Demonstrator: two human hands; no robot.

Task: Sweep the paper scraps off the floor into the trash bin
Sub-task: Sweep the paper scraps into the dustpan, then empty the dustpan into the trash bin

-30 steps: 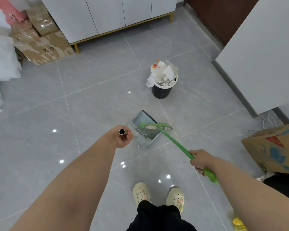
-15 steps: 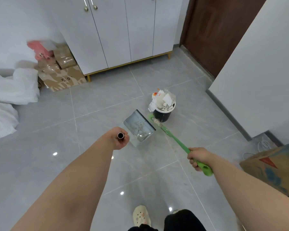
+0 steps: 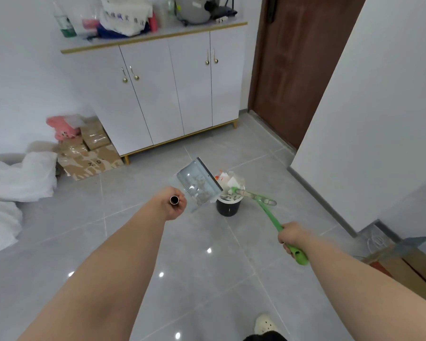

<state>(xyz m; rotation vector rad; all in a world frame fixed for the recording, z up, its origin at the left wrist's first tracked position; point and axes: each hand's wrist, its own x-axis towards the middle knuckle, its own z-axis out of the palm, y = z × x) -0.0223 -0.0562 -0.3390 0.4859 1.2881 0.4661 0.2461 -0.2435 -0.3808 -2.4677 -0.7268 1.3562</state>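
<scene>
On the floor [image 3: 219,279] before the cabinet [image 3: 182,94], we see the trash bin [image 3: 228,209] heaped with paper scraps [image 3: 228,180], and the dustpan [image 3: 198,184] tilted just beside its rim. Left hand [image 3: 174,205] has its fingers curled round the dustpan's handle. Right hand [image 3: 290,236] has its fingers wrapped round the green broom [image 3: 268,215], whose head is over the bin.

The cardboard box [image 3: 91,163] shows upside-down digits, seemingly "5.2"; white bag [image 3: 126,18] lettering is blurred.

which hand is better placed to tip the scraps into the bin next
Left, likely: the left hand grips the dustpan by its handle, tilted at the trash bin; the right hand holds only the green broom.
</scene>
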